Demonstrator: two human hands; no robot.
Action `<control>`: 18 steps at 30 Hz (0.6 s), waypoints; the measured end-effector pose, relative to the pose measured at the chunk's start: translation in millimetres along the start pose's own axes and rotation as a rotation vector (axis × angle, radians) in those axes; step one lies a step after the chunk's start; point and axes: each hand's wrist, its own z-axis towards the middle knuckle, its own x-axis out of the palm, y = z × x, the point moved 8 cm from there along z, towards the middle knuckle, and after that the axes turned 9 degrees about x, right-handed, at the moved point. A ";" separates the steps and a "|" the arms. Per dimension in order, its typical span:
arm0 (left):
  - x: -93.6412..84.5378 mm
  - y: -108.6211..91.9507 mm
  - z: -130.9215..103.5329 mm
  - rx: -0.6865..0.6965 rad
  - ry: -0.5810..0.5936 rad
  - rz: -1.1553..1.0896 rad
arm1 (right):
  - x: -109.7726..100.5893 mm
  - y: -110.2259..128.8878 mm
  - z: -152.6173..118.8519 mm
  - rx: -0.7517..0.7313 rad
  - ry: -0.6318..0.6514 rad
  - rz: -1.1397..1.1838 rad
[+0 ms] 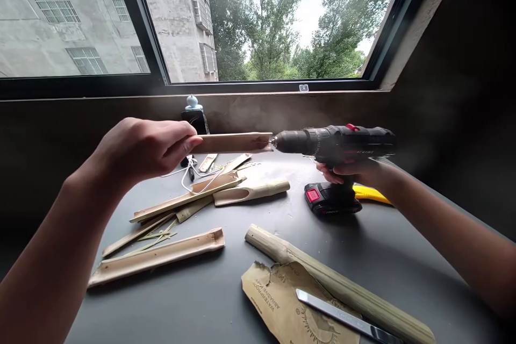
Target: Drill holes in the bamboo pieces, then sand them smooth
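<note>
My left hand (151,145) is closed around the near end of a split bamboo piece (229,143), held level above the table. My right hand (350,169) grips the handle of a black cordless drill (342,142) with a red switch and a red-marked battery. The drill points left, and its bit meets the dark, stained right end of the bamboo piece. How deep the bit sits is hidden. Below lie a split bamboo half (161,258), a hollowed bamboo tube (253,192) and further bamboo strips.
On the grey table (201,301) a long bamboo pole (342,279) lies front right, beside torn abrasive paper (282,301) with a metal blade tool (342,314) on it. Something yellow (373,194) lies behind the drill. A dark phone-like object (194,120) stands under the window.
</note>
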 end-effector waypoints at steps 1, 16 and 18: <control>-0.5 0.1 -0.2 -0.002 -0.001 0.007 | 0.1 0.0 0.0 0.001 0.001 -0.002; -4.4 -0.6 0.4 -0.007 -0.012 0.036 | -0.2 -0.6 -0.1 0.029 0.011 -0.068; -4.6 -0.7 0.5 -0.010 -0.008 0.034 | -0.8 -0.9 0.1 0.026 0.012 -0.067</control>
